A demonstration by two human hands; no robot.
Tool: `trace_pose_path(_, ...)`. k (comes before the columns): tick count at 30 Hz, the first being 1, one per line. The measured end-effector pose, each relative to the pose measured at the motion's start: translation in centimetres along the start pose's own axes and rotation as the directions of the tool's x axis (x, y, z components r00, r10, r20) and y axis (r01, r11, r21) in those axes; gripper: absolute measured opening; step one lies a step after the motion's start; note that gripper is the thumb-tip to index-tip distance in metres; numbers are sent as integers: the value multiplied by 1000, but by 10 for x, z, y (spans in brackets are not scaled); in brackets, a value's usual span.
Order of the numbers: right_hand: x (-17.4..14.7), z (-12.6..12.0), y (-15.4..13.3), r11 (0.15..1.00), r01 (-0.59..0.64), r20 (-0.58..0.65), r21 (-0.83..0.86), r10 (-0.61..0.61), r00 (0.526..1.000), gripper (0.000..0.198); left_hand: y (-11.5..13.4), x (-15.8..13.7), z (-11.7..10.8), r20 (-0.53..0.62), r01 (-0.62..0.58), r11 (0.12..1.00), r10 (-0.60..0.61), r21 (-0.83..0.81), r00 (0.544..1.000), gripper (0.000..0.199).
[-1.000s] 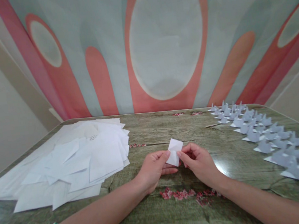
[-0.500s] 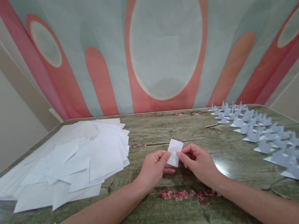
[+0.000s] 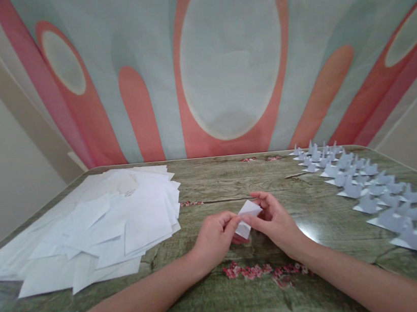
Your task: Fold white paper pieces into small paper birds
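Note:
A small folded piece of white paper [image 3: 244, 229] is held above the middle of the table, tilted to the right at its top. My left hand [image 3: 216, 237] pinches its left edge between thumb and fingers. From the right, my right hand [image 3: 275, 224] grips it, the thumb pressed on its face and the fingers behind it. Both thumbs nearly meet across the paper. The fingers behind the sheet are partly hidden.
On the left lies a wide, loose pile of white paper sheets [image 3: 148, 220]. Rows of folded white paper birds [image 3: 389, 216] stand along the right side. The wood-grain table [image 3: 212, 181] has printed pink blossoms. A patterned curtain [image 3: 160, 80] hangs behind its far edge.
The paper has tilted further right and sits a little lower. My right thumb has moved left across its face, and the right fingers have lifted and spread behind it.

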State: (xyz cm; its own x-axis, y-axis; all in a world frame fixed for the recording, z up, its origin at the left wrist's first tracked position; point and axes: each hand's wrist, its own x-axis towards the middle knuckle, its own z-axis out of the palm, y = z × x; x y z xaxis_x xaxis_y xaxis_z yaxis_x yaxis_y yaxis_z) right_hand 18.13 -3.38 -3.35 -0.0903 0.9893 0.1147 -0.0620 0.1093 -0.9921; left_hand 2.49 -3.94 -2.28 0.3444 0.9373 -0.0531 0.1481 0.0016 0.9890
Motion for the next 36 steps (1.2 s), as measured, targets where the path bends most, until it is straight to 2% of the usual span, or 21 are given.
trace_pose_path(4,-1,-4,-2,990,-17,82,-137,29,996,31,-1,-2,-1,37,-38,985,32,170,999,31)
trace_pose_path(9,-1,-6,-2,970,55,98,-235,-33,995,20,1,-4,-3,72,-123,929,105,348,992,31)
trace_pose_path(16,3,-8,-6,966,11,186,-257,38,982,21,0,-5,-4,95,-160,893,133,421,987,30)
trace_pose_path(22,2,-9,-7,966,6,185,-259,43,982,24,1,-4,-3,84,-131,920,108,370,991,32)
trace_pose_path(29,5,-7,-5,989,-123,51,-87,128,990,30,2,0,-3,99,-15,972,-8,233,995,31)
trace_pose_path(36,6,-7,0,995,-97,21,10,97,995,30,3,4,-1,90,82,987,-95,139,991,32)
